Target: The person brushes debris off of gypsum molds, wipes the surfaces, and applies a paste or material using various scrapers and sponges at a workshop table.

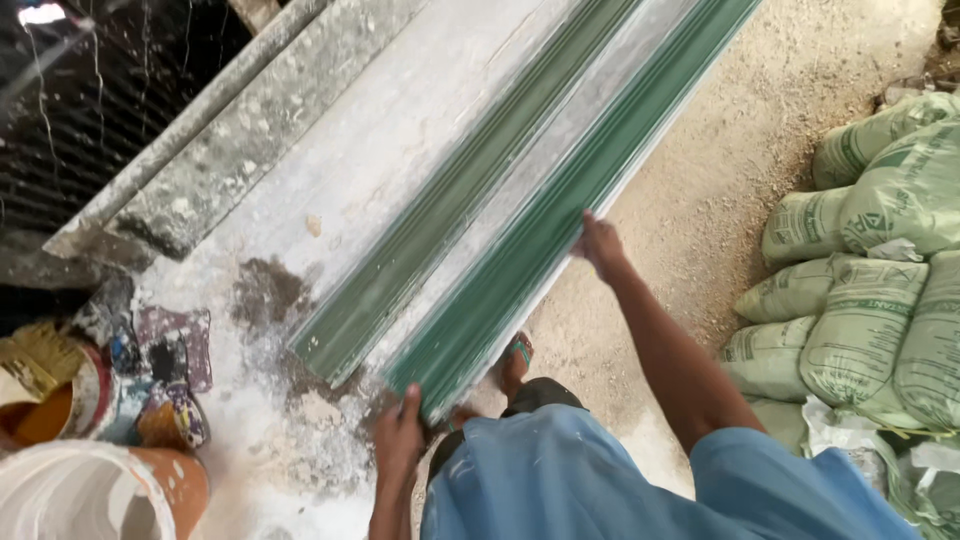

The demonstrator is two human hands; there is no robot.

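The left hand (400,432) clamps the near end of the green-edged sheet stack (520,250); the right hand (600,245), at two o'clock, grips its outer edge, steadying it atop the dusty floor (720,180).

I see open sandy floor (720,190) at two o'clock. Stacked green sacks (870,290) block three o'clock; paint buckets (90,450) crowd eight.

Stacked green sacks (870,290) at right; paint-stained buckets (90,440) at lower left; wire mesh (90,110) upper left.
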